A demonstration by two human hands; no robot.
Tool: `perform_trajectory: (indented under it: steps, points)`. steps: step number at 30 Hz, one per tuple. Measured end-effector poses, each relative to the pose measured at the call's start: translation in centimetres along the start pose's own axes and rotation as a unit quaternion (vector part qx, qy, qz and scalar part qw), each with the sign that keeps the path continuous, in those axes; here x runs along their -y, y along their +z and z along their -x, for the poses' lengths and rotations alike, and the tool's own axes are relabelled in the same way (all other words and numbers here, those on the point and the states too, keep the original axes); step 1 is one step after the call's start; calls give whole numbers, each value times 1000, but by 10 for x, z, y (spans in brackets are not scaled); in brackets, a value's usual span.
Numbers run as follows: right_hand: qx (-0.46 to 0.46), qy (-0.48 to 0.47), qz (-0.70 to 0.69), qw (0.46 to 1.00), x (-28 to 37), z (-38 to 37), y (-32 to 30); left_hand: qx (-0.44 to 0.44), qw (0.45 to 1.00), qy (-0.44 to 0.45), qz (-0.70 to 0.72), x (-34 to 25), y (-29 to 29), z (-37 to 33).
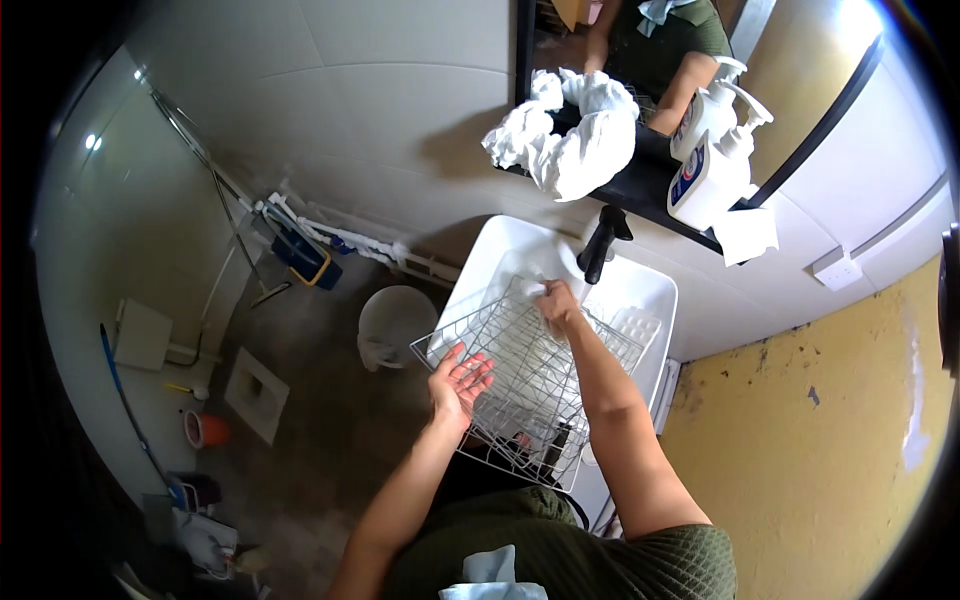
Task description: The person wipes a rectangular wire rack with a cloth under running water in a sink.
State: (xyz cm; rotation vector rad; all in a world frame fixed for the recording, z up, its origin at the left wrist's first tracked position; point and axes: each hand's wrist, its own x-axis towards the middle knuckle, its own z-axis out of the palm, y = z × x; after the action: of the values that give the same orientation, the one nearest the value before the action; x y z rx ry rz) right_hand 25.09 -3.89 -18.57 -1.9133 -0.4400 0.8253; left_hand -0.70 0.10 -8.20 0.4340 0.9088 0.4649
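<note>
Round whitish bucket (400, 312): on the floor off the left edge of the white rectangular sink (655, 287); anything slipping over that edge could drop in or beside it.
Left hand (458, 388): palm up, fingers spread and grasping nothing, at the left edge of the rectangular silvery wire rack (530, 370); with no grip here, a hard push could slide the rack or snag a finger.
Wire rack: tilted-looking, over the sink, its near edge apparently overhanging toward the person; a shift of weight could tip it.
Right hand (560, 305): fingers clenched on a small pale item (533, 288) of unclear material, near the rack's far edge; wet wires, if wet, could make it slip or catch.
Black-handled tap (604, 245): just beyond the right hand, at the sink's far edge; a knuckle could strike it.
White pump bottle (708, 182): on the black shelf's front edge, right of the tap; a knock could topple it.
</note>
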Motion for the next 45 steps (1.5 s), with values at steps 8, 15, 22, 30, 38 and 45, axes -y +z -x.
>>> perform_trajectory:
  steps: [8, 15, 22, 30, 38, 45]
  points:
    - [116, -51, -88, 988, 35, 54, -47, -19, 999, -2, 29, -13, -3, -9]
    - [-15, -99, 423, 901, -17, 67, -83, -9, 1000, 7, 21, -2, 4, -1]
    - [25, -99, 170, 980, 4, 92, -35, -10, 999, 20, 36, 7, 5, -7]
    - [138, -20, -72, 988, 84, 134, -33, 1, 999, 24, 34, -4, -3, -5]
    - [10, -172, 393, 903, -21, 88, -112, 59, 991, 113, -28, -9, 8, 0]
    - [31, -107, 421, 900, -12, 117, -77, 36, 992, 119, -19, -13, -1, 0]
